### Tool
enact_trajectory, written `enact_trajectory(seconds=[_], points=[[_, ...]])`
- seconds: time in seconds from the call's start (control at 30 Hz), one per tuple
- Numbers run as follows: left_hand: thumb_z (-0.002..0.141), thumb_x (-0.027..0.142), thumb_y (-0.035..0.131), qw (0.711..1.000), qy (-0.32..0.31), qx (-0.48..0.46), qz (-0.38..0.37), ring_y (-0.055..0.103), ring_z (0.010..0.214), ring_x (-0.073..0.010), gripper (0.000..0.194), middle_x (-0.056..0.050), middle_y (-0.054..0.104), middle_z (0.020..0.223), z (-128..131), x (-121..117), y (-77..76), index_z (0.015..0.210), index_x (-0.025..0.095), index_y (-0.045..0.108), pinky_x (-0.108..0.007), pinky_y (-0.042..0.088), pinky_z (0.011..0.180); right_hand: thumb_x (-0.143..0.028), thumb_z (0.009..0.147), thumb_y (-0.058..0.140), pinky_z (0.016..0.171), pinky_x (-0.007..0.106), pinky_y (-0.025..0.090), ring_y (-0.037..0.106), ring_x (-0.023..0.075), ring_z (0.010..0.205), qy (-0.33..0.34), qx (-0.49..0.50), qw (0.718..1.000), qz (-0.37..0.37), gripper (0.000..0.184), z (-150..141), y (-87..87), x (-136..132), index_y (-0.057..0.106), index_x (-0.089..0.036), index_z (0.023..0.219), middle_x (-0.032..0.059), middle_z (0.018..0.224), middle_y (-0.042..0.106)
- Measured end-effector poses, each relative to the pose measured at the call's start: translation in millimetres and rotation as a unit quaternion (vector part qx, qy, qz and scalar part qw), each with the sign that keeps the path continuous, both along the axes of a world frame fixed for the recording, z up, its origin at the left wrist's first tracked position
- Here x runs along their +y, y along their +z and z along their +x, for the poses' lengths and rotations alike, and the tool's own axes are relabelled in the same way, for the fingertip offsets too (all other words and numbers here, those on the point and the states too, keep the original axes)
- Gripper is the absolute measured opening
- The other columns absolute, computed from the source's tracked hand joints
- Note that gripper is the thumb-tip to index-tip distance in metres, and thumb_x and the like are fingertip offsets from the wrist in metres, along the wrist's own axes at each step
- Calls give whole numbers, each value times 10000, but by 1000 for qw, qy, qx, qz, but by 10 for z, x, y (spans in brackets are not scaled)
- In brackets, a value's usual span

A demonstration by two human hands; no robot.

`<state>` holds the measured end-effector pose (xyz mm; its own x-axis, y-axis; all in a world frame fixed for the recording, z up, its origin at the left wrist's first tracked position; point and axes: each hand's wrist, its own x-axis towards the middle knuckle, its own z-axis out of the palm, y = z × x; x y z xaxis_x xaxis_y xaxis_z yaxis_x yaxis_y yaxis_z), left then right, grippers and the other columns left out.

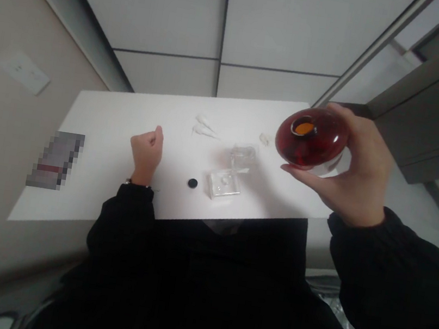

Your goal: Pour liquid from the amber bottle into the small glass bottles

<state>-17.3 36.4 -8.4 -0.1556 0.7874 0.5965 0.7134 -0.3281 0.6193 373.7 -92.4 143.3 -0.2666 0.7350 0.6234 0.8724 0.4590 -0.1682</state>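
Observation:
My right hand (360,177) is wrapped round a red, rounded glass bottle (331,134), held up above the right end of the table. Its open mouth is tilted toward me and shows orange inside; the lower part looks clear. On the left half of the table my left hand (147,151) is closed in a fist with the thumb on top, and nothing shows in it. Between the hands lie a small round black cap (192,183), a clear plastic box (225,183) and a second clear plastic piece (243,158) behind it.
White crumpled, pointed pieces (204,125) lie toward the back of the white table (112,110), with a small crumpled bit (264,139) further right. A blurred-out dark item (56,159) is at the left end. Light panelled doors (168,8) stand behind the table.

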Motion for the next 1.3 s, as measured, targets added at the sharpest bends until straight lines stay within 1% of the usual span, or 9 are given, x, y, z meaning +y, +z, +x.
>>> enact_trajectory(seconds=[0.07, 0.13, 0.23, 0.33, 0.4, 0.53, 0.8, 1.0, 1.3], points=[[1017, 368, 513, 1000, -13, 0, -13, 231, 534, -119, 514, 46, 218, 546, 22, -50, 56, 607, 236, 233, -350, 192, 565, -517, 929, 792, 1165, 652, 503, 601, 429, 1406, -15, 42, 999, 3, 828, 85, -105, -11, 402, -351, 1641, 153, 1554, 626], [1002, 393, 522, 997, -53, 17, -61, 388, 564, -136, 416, 36, 389, 568, 84, -159, 148, 641, 240, 385, -318, 329, 591, -521, 923, 798, 1142, 643, 531, 616, 417, 1398, -16, 76, 997, -5, 841, 196, -274, -22, 402, -354, 1646, 146, 1552, 633], [984, 460, 572, 973, -167, 59, -147, 700, 927, -219, 231, -49, 746, 969, 251, -441, 326, 996, 246, 657, -373, 561, 901, -571, 880, 830, 1088, 627, 573, 666, 408, 1332, -18, 112, 994, 3, 876, 385, -549, -80, 451, -303, 1623, 156, 1492, 674], [964, 525, 654, 931, -274, 126, -204, 681, 1294, -294, 453, -117, 713, 1369, 461, -763, 486, 1337, 270, 630, -474, 525, 1157, -576, 863, 843, 1076, 628, 573, 683, 406, 1298, -46, 143, 989, 10, 875, 553, -745, -217, 484, -281, 1603, 158, 1458, 689], [908, 559, 755, 907, -309, 173, -228, 607, 1438, -324, 681, -137, 626, 1533, 595, -914, 558, 1498, 295, 544, -497, 470, 1243, -559, 858, 851, 1081, 627, 568, 682, 406, 1298, -61, 164, 985, 8, 876, 648, -818, -333, 486, -282, 1605, 158, 1455, 687], [831, 553, 858, 886, -292, 251, -259, 569, 1494, -367, 941, -141, 583, 1608, 790, -992, 627, 1633, 339, 415, -540, 450, 1259, -529, 866, 855, 1069, 617, 580, 689, 401, 1288, -63, 193, 979, 27, 860, 824, -907, -546, 492, -273, 1603, 163, 1446, 693], [844, 549, 833, 884, -252, 276, -282, 681, 1361, -354, 880, -106, 721, 1429, 927, -913, 816, 1608, 344, 448, -525, 533, 1147, -507, 883, 847, 1007, 677, 608, 715, 416, 1240, -62, 212, 975, 34, 880, 1174, -1003, -821, 443, -380, 1653, 137, 1422, 714], [855, 568, 812, 894, -252, 227, -293, 654, 1383, -336, 810, -111, 669, 1511, 895, -778, 968, 1560, 302, 515, -511, 480, 1206, -485, 869, 866, 1000, 620, 624, 733, 422, 1209, -67, 186, 979, 47, 870, 1366, -984, -904, 495, -312, 1638, 182, 1391, 732], [834, 498, 823, 901, -260, 210, -278, 630, 1403, -343, 794, -129, 609, 1586, 775, -389, 871, 1537, 265, 536, -530, 463, 1221, -711, 902, 739, 937, 569, 634, 754, 404, 1144, -76, 155, 983, 66, 853, 1368, -958, -896, 594, -170, 1545, 220, 1296, 760]])
